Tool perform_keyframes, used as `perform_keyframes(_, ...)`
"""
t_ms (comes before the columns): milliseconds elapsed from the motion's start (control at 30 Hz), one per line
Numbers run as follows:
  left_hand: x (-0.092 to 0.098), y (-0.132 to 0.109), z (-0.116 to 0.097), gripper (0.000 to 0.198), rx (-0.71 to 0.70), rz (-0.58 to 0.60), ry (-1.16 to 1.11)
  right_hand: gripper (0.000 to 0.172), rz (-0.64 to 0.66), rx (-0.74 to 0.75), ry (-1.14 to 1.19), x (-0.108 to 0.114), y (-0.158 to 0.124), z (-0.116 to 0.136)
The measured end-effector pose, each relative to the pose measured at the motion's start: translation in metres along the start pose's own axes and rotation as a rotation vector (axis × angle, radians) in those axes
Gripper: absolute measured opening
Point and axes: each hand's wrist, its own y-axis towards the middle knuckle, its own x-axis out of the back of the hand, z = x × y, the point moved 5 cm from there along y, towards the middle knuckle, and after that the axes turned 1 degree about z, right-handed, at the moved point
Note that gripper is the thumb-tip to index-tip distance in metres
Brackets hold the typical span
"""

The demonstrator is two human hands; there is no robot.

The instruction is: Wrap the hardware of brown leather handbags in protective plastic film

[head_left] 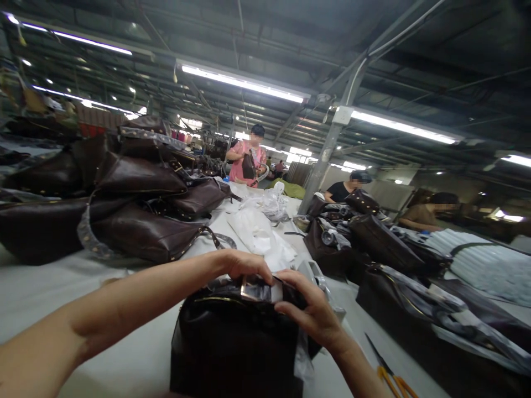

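A dark brown leather handbag (pixel 232 337) with a gold zip stands upright in front of me. On its top lies a strap (pixel 262 292) with a metal buckle, partly covered by clear and white wrapping. My left hand (pixel 249 264) reaches over from the left, its fingers closed on the strap by the buckle; its fingertips are partly hidden. From the right, my right hand (pixel 309 307) pinches the wrapped strap end between thumb and fingers. Both hands nearly touch each other above the bag.
Brown bags (pixel 141 226) are piled at left, and more wrapped bags (pixel 398 298) lie at right. Orange-handled scissors (pixel 390 376) rest near the front right. White wrapping (pixel 257 226) covers the middle of the table. A person in pink (pixel 244 163) holds a bag beyond; other people sit at right.
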Motion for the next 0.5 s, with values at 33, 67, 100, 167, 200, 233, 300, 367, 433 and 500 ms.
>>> perform_keyframes(33, 0.0006, 0.0001, -0.0003, 0.007, 0.003, -0.003, 0.009, 0.043, -0.003, -0.024, -0.003, -0.0006, -0.0004, -0.0023)
perform_keyframes(67, 0.0011, 0.0003, -0.0008, 0.007, 0.001, -0.005, 0.019, 0.045, 0.001, -0.032, -0.003, -0.0013, -0.0006, -0.0033)
perform_keyframes(100, 0.0016, 0.0006, -0.0014, 0.007, -0.004, -0.007, 0.031, 0.045, 0.009, -0.025, 0.001, -0.0023, -0.0004, -0.0032)
perform_keyframes(167, 0.0024, 0.0009, -0.0023, 0.008, -0.012, -0.010, 0.049, 0.044, 0.026, 0.006, 0.013, -0.0042, 0.0008, -0.0013)
perform_keyframes(200, 0.0027, 0.0009, -0.0026, 0.009, -0.017, -0.012, 0.053, 0.044, 0.026, 0.015, 0.017, -0.0047, 0.0016, -0.0005)
perform_keyframes(233, 0.0029, 0.0007, -0.0030, 0.010, -0.027, -0.011, 0.054, 0.043, 0.021, 0.019, 0.019, -0.0050, 0.0023, -0.0001)
perform_keyframes(300, 0.0028, 0.0002, -0.0037, 0.010, -0.052, 0.001, 0.048, 0.038, 0.007, 0.026, 0.019, -0.0053, 0.0037, 0.0001)
perform_keyframes(367, 0.0033, 0.0003, -0.0035, 0.009, -0.069, 0.010, 0.034, 0.032, -0.009, 0.043, 0.025, -0.0052, 0.0046, -0.0002)
perform_keyframes(433, 0.0062, 0.0014, -0.0017, 0.010, -0.058, -0.016, 0.008, 0.026, -0.028, 0.062, 0.033, -0.0046, 0.0051, -0.0006)
perform_keyframes(500, 0.0105, 0.0028, -0.0010, 0.010, -0.067, -0.062, -0.008, 0.022, -0.036, 0.067, 0.037, -0.0040, 0.0054, -0.0014)
